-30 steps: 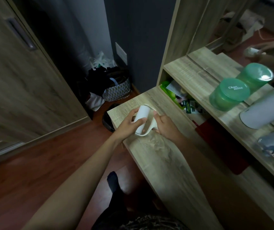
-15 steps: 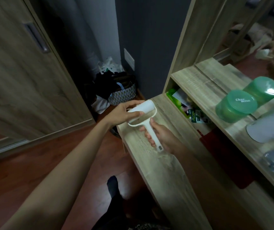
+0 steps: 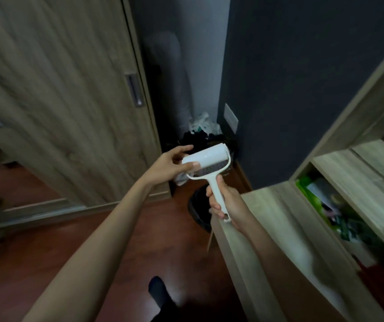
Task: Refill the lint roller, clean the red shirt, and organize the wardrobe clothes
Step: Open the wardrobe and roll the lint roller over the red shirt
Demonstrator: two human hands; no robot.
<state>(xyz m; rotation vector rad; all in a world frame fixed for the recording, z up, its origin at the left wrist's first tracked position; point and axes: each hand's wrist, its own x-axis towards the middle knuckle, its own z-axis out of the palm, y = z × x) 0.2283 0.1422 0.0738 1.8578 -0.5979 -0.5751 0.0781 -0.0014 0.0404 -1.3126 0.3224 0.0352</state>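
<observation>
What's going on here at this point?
A person holds a white plastic lint roller up in the air, beside a light wooden counter. The right hand grips its handle, and the left hand pinches the free end of the white roll. Whether the roll is fully seated in the frame is unclear. A wooden wardrobe door stands ahead on the left.

The right hand (image 3: pixel 233 203) grips the white handle of the lint roller (image 3: pixel 207 155), held upright in the air above the floor (image 3: pixel 47 247). The left hand (image 3: pixel 167 165) holds the left end of the white roll between thumb and fingers. A wooden tabletop (image 3: pixel 270 228) lies below the right forearm. Behind stand a wooden wardrobe door (image 3: pixel 70 101) and a basket of dark clothes (image 3: pixel 207 137) in the corner.
</observation>
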